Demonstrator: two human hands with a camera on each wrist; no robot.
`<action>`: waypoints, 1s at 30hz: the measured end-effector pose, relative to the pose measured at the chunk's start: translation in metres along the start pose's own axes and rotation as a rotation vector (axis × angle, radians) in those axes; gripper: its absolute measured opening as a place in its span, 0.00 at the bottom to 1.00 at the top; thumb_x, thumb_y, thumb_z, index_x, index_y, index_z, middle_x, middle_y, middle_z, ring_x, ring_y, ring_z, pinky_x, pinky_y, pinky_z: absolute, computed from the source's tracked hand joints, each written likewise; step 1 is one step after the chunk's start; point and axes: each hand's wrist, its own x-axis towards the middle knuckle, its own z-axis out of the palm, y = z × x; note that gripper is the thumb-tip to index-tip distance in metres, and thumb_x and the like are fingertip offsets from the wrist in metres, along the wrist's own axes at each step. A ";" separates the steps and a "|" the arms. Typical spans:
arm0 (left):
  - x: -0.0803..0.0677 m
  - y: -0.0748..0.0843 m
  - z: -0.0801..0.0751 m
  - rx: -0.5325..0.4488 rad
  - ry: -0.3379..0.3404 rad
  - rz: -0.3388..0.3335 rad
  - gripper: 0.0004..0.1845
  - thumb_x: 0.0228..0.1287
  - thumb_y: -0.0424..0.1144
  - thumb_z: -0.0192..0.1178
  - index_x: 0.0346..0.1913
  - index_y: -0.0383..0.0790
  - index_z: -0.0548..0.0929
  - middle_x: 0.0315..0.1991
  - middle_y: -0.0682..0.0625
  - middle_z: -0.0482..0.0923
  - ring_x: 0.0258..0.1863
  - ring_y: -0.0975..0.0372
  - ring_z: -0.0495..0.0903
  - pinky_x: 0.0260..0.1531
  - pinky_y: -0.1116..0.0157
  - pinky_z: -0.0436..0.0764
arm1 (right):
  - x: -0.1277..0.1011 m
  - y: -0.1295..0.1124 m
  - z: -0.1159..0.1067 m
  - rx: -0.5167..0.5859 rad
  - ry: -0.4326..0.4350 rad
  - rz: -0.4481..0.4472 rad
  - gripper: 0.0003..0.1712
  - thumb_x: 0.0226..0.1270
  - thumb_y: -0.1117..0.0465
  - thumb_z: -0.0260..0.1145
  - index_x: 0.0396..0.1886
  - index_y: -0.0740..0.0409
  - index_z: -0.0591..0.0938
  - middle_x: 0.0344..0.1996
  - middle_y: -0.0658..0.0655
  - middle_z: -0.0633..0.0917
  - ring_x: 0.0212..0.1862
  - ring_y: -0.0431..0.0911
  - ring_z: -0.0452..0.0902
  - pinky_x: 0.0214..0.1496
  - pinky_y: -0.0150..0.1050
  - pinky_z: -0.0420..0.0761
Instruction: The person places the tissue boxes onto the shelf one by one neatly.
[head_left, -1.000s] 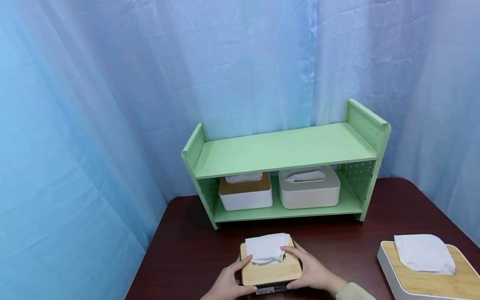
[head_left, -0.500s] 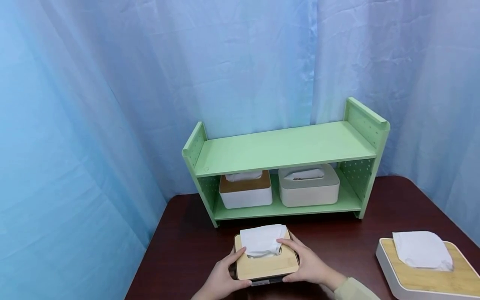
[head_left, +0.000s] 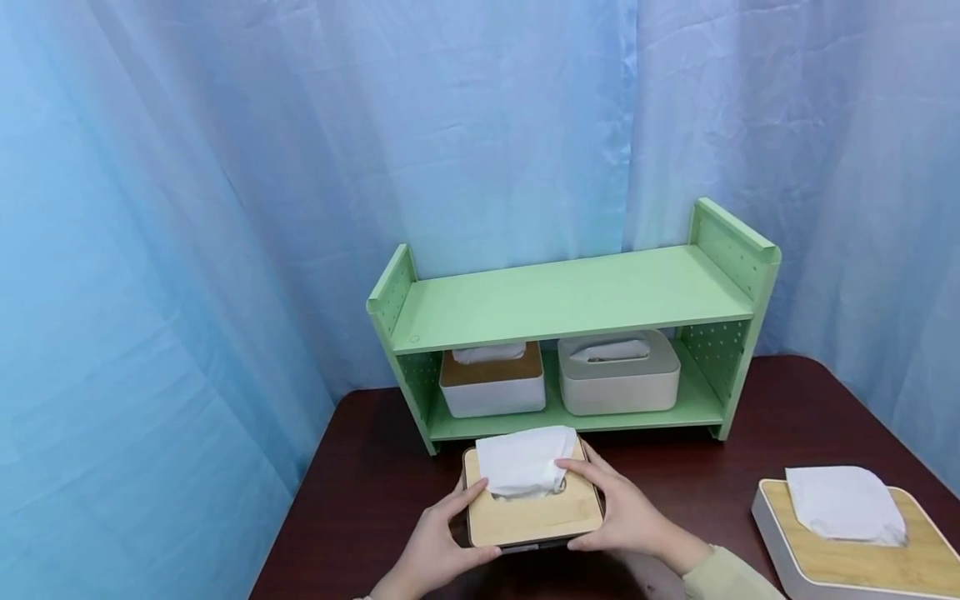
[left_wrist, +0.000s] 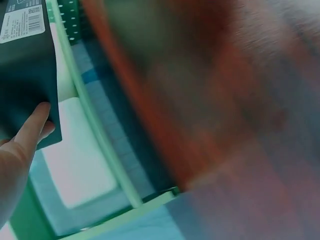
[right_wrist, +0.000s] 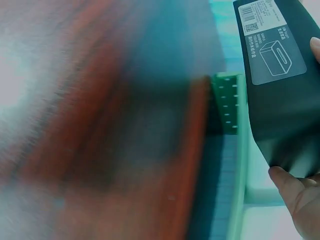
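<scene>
We see soft, even light in the head view, with shadow beneath the green shelf unit point(head_left: 573, 297); in both wrist views the surface point(right_wrist: 75, 145) blurs, and glare whitens the right one's left edge.

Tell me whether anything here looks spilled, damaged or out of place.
Nothing stands out. The tissue box held between the left hand and right hand looks intact, the brown-topped box and grey-topped box sit side by side on the green shelf, and no spill shows on the table.
</scene>
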 end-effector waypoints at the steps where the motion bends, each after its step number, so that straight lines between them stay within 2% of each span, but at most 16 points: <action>1: 0.001 0.004 -0.002 0.031 0.015 0.013 0.42 0.47 0.51 0.73 0.68 0.48 0.69 0.66 0.27 0.59 0.66 0.45 0.63 0.57 0.65 0.73 | 0.001 -0.003 -0.003 -0.008 0.006 -0.007 0.54 0.25 0.53 0.85 0.62 0.43 0.74 0.68 0.76 0.58 0.66 0.67 0.61 0.52 0.47 0.75; 7: 0.006 0.027 -0.017 0.078 0.070 0.063 0.41 0.46 0.50 0.74 0.66 0.49 0.71 0.66 0.29 0.62 0.65 0.46 0.65 0.57 0.61 0.74 | 0.010 -0.024 -0.022 -0.042 0.020 -0.034 0.54 0.25 0.53 0.85 0.62 0.43 0.73 0.69 0.75 0.57 0.66 0.66 0.61 0.52 0.50 0.75; 12: 0.014 0.042 -0.032 0.088 0.101 0.086 0.39 0.45 0.48 0.75 0.64 0.48 0.73 0.64 0.31 0.65 0.65 0.44 0.65 0.55 0.58 0.76 | 0.020 -0.039 -0.037 -0.070 0.022 -0.057 0.54 0.27 0.52 0.85 0.63 0.42 0.72 0.69 0.74 0.57 0.66 0.66 0.62 0.52 0.53 0.75; 17: 0.023 0.057 -0.049 0.099 0.126 0.179 0.40 0.46 0.43 0.75 0.65 0.43 0.73 0.65 0.30 0.64 0.65 0.45 0.65 0.54 0.59 0.77 | 0.037 -0.055 -0.055 -0.067 0.006 -0.078 0.55 0.30 0.51 0.84 0.65 0.41 0.70 0.71 0.74 0.54 0.66 0.67 0.61 0.52 0.55 0.74; 23: 0.036 0.075 -0.068 0.117 0.152 0.276 0.40 0.46 0.37 0.75 0.66 0.38 0.71 0.66 0.25 0.58 0.60 0.45 0.72 0.46 0.63 0.81 | 0.059 -0.073 -0.076 -0.073 0.010 -0.147 0.55 0.33 0.55 0.84 0.66 0.45 0.69 0.72 0.73 0.50 0.69 0.69 0.54 0.55 0.59 0.73; 30: 0.056 0.087 -0.089 0.171 0.169 0.294 0.41 0.45 0.37 0.75 0.66 0.39 0.71 0.67 0.28 0.58 0.64 0.44 0.66 0.47 0.58 0.81 | 0.082 -0.083 -0.091 -0.067 0.029 -0.185 0.54 0.33 0.58 0.83 0.66 0.50 0.69 0.73 0.71 0.48 0.70 0.66 0.54 0.55 0.58 0.73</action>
